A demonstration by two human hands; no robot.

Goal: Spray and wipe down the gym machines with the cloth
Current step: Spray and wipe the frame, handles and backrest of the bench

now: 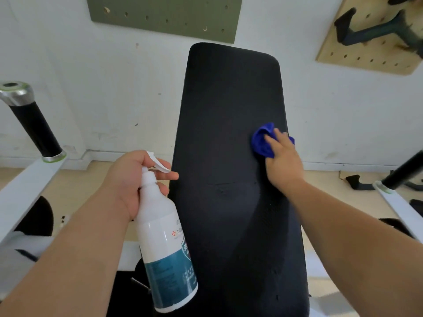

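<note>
A long black padded backrest point(229, 133) of a gym machine fills the middle of the head view. My right hand point(282, 163) presses a bunched blue cloth point(263, 140) flat against the pad's right edge. My left hand point(130, 179) grips the neck of a white spray bottle point(164, 243) with a teal label, just left of the pad. The bottle's nozzle points toward the pad, and my forefinger lies along the trigger.
A black-and-chrome machine handle point(32, 122) on a white arm point(25, 186) stands at the left. Another handle and white arm point(400, 195) are at the right. A green pegboard point(164, 17) and a wooden pegboard point(370, 40) with black hooks hang on the white wall behind.
</note>
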